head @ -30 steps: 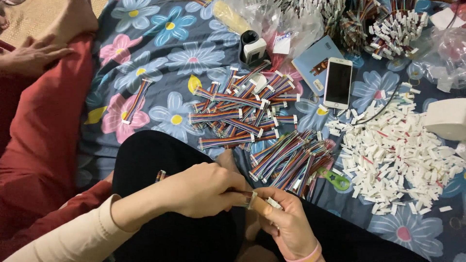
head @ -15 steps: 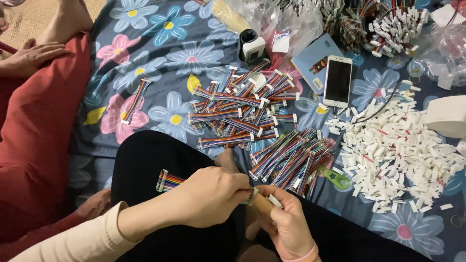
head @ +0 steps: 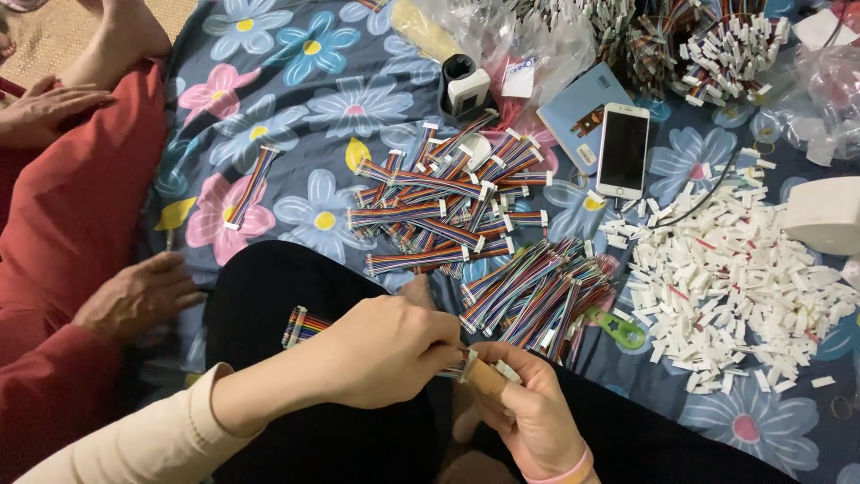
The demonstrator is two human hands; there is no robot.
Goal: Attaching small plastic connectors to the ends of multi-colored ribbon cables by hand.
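A: Hands first. Your left hand [head: 385, 350] is closed, pinching a rainbow ribbon cable [head: 305, 324] near its right end. Your right hand [head: 528, 412] is curled round a small white connector [head: 475, 369], thumb taped.

B: Where's the cable?

A: Over your lap, on the black trousers [head: 296, 296], running under your left hand. Free end sticks out left of the wrist.

B: Axis?

A: Long axis roughly left-right, slightly tilted; far end points left and up a bit, working end points right at the connector.

B: Step?

A: Looks like you're seating the cable end into the housing. Whether it's fully in, can't tell, fingers cover the joint.

B: Next move?

A: My guess: you need a straight push along the cable's axis, wires flat, no twist.

B: Surroundings?

A: Finished cables [head: 448, 206] piled on the flower cloth [head: 296, 108], loose cables [head: 537, 287] just past your hands, white housings [head: 735, 278] heaped right, phone [head: 623, 149] beyond. Another person's hand [head: 134, 291] rests left, apart from yours.
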